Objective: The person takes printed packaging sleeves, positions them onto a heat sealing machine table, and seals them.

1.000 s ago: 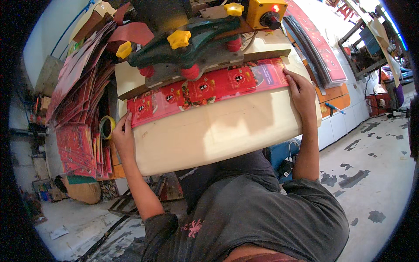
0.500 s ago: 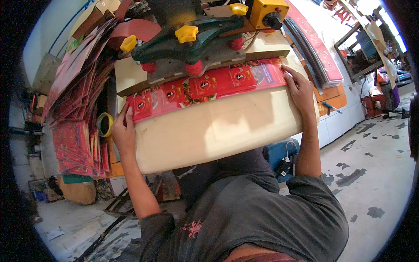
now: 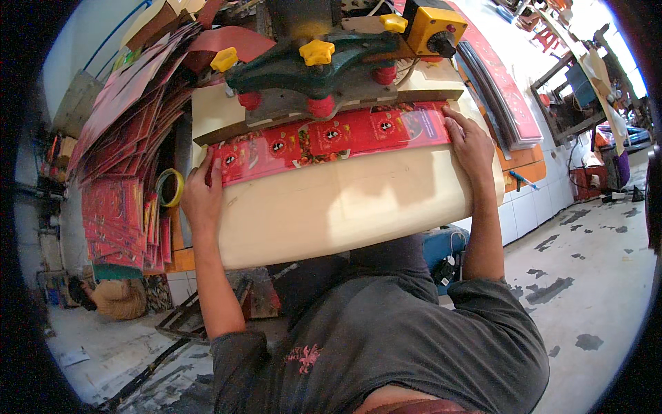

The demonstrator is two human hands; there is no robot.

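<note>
A long strip of red printed plastic film point(image 3: 358, 138) lies across a rounded cream-coloured board point(image 3: 331, 200). Its upper edge runs along the dark bar point(image 3: 262, 119) at the foot of a green press point(image 3: 317, 69). My left hand point(image 3: 202, 196) pinches the strip's left end, thumb towards the printed side. At the opposite end, my right hand point(image 3: 472, 143) grips the strip by its corner, with the fingers curled over the board. The film looks glossy and lies nearly flat between the two hands; what is under it cannot be made out.
Stacked red printed sheets point(image 3: 124, 214) lean at left, beside a roll of yellow tape point(image 3: 169, 188). Above the bar sit yellow star knobs point(image 3: 317, 52) and a yellow control box point(image 3: 434, 31). More printed strips point(image 3: 510, 117) and a blue pen point(image 3: 524, 181) lie at right. A person point(image 3: 117, 298) is low at far left.
The view has shifted slightly, so the press appears further right and lower. My left hand's fingers have come a little further over the strip's end. My right hand keeps its place.
</note>
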